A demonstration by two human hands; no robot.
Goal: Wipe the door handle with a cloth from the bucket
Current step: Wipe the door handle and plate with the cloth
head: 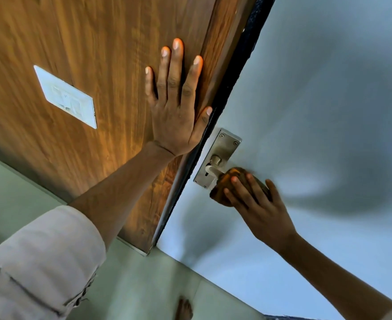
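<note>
A metal door handle [213, 168] sits on a steel backplate [225, 144] screwed to the pale blue door [317, 100]. My right hand [257, 204] is closed around an orange-brown cloth [227, 181] and presses it over the lever, hiding most of the lever. My left hand [176, 100] lies flat, fingers spread, on the wooden panel [86, 42] beside the door's dark edge. No bucket is in view.
A white switch plate [66, 98] is mounted on the wooden panel to the left. Pale green floor tiles [144, 285] lie below, with a bare foot [184, 308] on them. The door's black edge strip [227, 88] runs between panel and door.
</note>
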